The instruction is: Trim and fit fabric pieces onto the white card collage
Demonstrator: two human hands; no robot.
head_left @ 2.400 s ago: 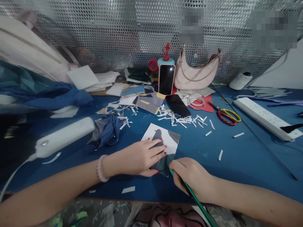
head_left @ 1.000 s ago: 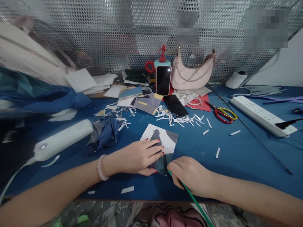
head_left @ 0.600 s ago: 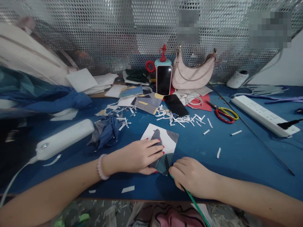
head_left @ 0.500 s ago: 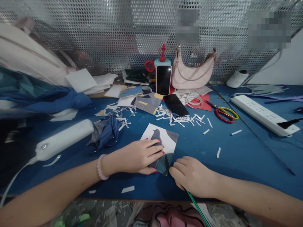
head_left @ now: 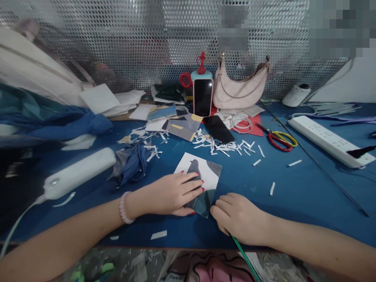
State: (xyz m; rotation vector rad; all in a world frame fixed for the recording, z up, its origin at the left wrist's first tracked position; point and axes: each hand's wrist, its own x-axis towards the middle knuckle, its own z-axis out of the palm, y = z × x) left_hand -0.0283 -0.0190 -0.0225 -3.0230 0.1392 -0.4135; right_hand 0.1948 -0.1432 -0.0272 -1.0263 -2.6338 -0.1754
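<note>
A square card (head_left: 210, 177) with a grey bird shape on white and dark patches lies tilted on the blue table. My left hand (head_left: 179, 192) rests flat across it, fingers stretched out over the bird. Close to the card's lower right corner, my right hand (head_left: 235, 217) is closed in a fist on the tabletop. From beneath that fist a thin green strip (head_left: 246, 258) runs down past the table edge; its upper end is hidden by the fingers.
White paper clippings (head_left: 226, 148) are scattered behind the card. Farther back are a dark phone (head_left: 219, 129), another phone propped upright (head_left: 203, 98) and a pink handbag (head_left: 239, 92). Scissors (head_left: 282, 140) and a power strip (head_left: 329, 139) lie right; a white oblong device (head_left: 80, 172) sits left.
Both hands and the card hold practically the same position. Only the camera view has shifted slightly.
</note>
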